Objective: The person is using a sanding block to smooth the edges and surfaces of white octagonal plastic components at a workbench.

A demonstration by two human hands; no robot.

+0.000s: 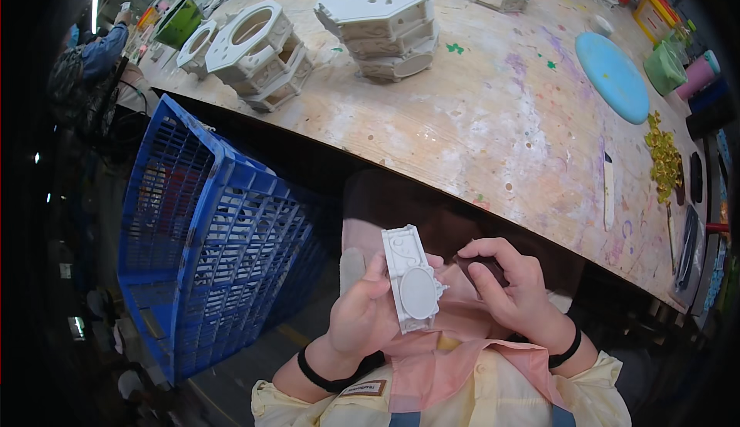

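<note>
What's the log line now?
left hand: holds white ornate oval-panelled piece; right hand: apart from it, grip unclear; blue plastic lattice crate: at left

In the left hand [358,311] the piece [418,292] is white with raised scrollwork, left of that hand the crate [196,257] is blue with gridded sides, and beyond the right hand [524,292] the tabletop [493,119] is tan (smeared purple, white and green).

White scrolled piece [418,292] — oval panel facing up — in left grip [361,315]
</note>
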